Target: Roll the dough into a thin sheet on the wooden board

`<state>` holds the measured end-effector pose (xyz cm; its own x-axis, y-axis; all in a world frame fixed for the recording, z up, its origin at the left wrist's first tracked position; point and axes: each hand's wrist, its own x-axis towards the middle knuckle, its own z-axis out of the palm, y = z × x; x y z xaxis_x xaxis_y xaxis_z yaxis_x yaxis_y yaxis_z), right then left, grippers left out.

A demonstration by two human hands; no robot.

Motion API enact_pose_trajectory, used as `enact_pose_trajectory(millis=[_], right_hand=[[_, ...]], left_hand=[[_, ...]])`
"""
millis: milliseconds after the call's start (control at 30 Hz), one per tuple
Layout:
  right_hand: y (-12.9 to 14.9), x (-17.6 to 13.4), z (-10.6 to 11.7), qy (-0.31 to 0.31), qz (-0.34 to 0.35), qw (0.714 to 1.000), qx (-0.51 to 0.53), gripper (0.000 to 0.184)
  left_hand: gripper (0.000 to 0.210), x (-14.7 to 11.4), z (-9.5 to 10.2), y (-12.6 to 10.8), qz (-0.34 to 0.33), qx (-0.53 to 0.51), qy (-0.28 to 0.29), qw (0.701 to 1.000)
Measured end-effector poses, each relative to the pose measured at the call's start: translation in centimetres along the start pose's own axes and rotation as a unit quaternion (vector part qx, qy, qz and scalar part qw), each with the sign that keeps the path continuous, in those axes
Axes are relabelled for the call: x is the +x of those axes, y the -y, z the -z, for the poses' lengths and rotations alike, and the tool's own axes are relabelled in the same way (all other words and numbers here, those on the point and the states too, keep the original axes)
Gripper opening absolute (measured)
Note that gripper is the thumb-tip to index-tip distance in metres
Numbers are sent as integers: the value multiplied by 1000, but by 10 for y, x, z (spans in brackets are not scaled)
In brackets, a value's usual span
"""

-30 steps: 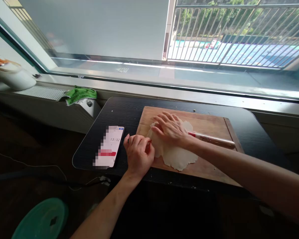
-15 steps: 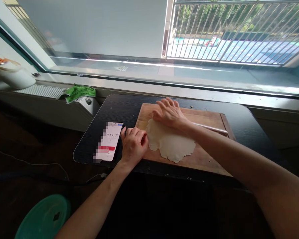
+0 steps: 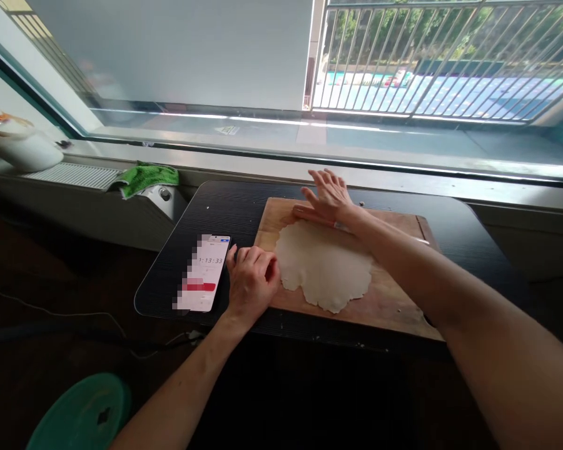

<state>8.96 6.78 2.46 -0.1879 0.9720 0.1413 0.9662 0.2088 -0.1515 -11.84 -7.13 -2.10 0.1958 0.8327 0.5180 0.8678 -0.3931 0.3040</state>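
Dough point(image 3: 326, 265) flat, edge still bumpy; right hand point(image 3: 329, 192) on rolling pin point(image 3: 309, 214), fingers wide; left hand point(image 3: 253, 275) curled, can't tell grip.

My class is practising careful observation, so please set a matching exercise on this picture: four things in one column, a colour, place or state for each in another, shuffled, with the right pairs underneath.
Column one
1. Rolling pin
2. Phone
3. Dough sheet
4. Towel

Column two
A. Pale, flat, with an uneven edge
B. Green and rumpled, near the window
C. Long and round, partly hidden by the right hand
D. Screen lit, beside the left hand

Right pairs: 1-C, 2-D, 3-A, 4-B
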Motion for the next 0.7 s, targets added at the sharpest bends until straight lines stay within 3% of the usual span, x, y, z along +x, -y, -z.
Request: enact_pose_trajectory(millis=[67, 133, 233, 433, 600, 700], right_hand=[[0, 0, 1, 34, -28, 999, 23, 68], [8, -13, 0, 63, 22, 997, 38, 70], [16, -27, -2, 59, 93, 993, 33, 69], [5, -3, 4, 67, -29, 997, 21, 68], [34, -44, 1, 56, 78, 995, 34, 66], [26, -33, 3, 49, 39, 998, 17, 67]], left_hand=[[10, 0, 0, 0, 1, -2, 2, 1000], [10, -1, 0, 0, -1, -3, 2, 1000], [9, -1, 0, 0, -5, -1, 2, 1000], [11, -1, 1, 0, -5, 4, 4, 1000], [10, -1, 0, 1, -12, 12, 6, 1000], [10, -1, 0, 1, -15, 14, 0, 1000]])
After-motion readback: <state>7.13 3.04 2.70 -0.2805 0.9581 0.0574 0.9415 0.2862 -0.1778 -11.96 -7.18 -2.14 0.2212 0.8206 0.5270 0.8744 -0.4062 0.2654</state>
